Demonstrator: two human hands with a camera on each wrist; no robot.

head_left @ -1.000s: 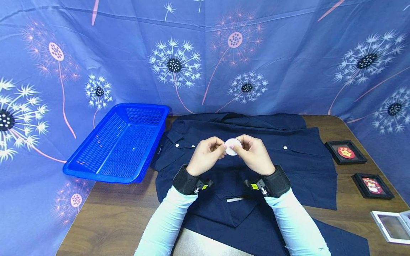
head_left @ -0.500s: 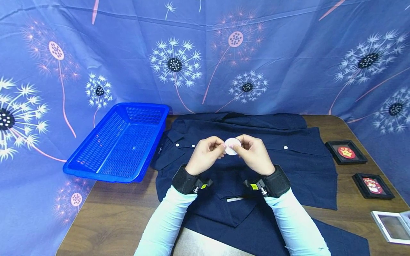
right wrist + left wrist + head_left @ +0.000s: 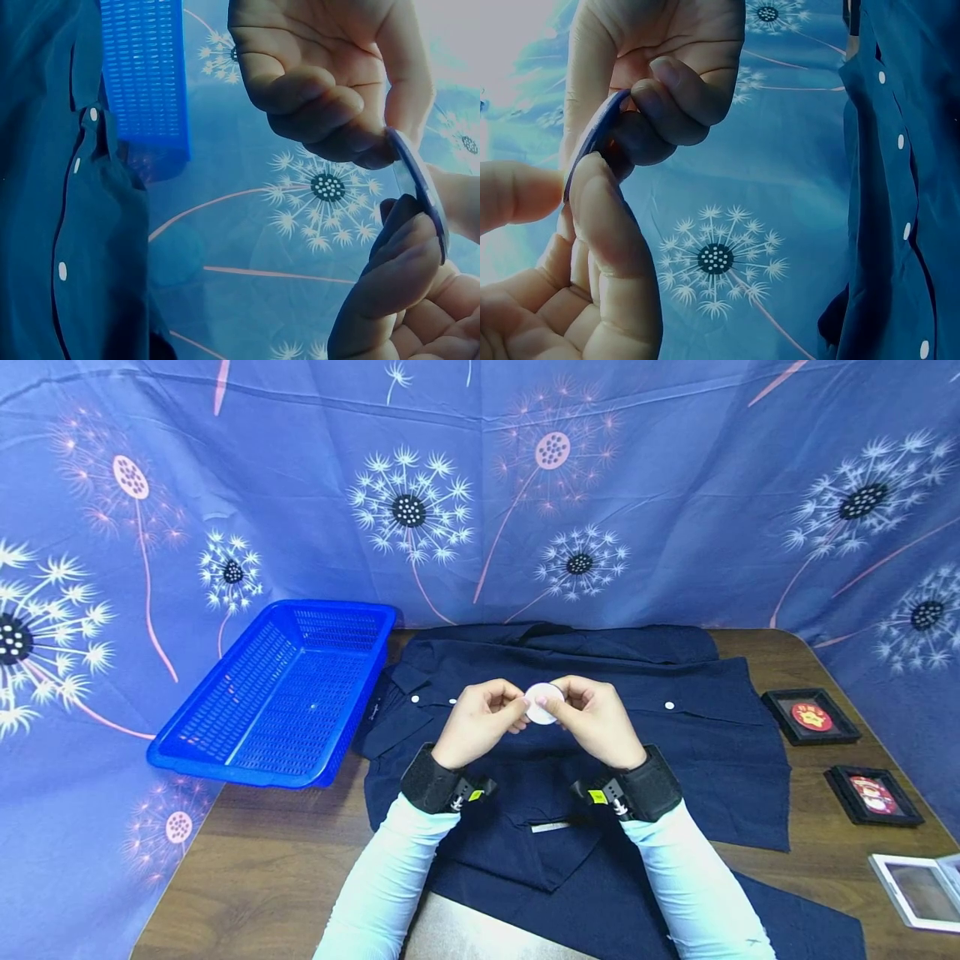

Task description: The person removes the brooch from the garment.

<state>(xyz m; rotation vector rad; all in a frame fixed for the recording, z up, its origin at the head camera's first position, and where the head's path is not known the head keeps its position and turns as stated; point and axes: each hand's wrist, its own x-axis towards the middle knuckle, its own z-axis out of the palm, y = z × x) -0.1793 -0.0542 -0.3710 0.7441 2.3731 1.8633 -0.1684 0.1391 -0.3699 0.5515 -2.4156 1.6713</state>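
Observation:
Both hands meet over a dark navy garment with white buttons (image 3: pixel 697 760), holding up a thin round white disc (image 3: pixel 540 717) with a dark rim. My left hand (image 3: pixel 477 722) pinches its left edge between thumb and fingers. On the opposite edge, my right hand (image 3: pixel 600 720) pinches it, the thumb lying across the white face. In the left wrist view the disc (image 3: pixel 594 139) appears nearly edge-on. From the right wrist its rim (image 3: pixel 421 187) shows bluish-purple. What kind of disc it is, I cannot tell.
A blue plastic basket (image 3: pixel 273 710) stands to the left on the wooden table (image 3: pixel 262 860). Along the right side lie two black frames with red round pieces, one farther back (image 3: pixel 783 710) and one nearer (image 3: pixel 847 802). A white frame (image 3: pixel 892 868) stands open at the right edge.

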